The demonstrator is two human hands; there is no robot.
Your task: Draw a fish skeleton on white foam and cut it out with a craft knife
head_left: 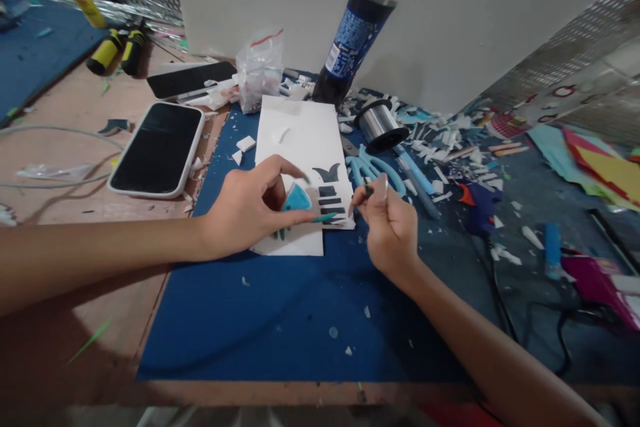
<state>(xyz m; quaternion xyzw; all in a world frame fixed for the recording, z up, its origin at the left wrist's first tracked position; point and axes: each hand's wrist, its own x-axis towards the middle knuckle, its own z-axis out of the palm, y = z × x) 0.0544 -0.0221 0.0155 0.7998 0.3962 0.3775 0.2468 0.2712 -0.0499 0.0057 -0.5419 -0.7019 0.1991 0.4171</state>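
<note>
My left hand (255, 203) is closed in a pinch over white foam sheets. Between its fingers sits a small light-blue triangular piece (298, 197) with a pale edge. Dark strips (329, 201) lie in a row on the white sheet (300, 127), below a dark tail-shaped cutout (327, 173). Just right of the sheet, my right hand (393, 227) is closed, thumb against fingers. Something small and dark shows at its fingertips, too small to name. The hands are apart. Light-blue-handled pliers (375, 167) lie behind my right hand.
A wire spool (381, 125), a leaning soda bottle (345, 47) and white scraps stand behind the sheet. A phone (157, 150) lies left on the table. To the right are a blue glue gun (480, 207) with its cord, a light-blue stick (553, 250) and coloured sheets (600, 167).
</note>
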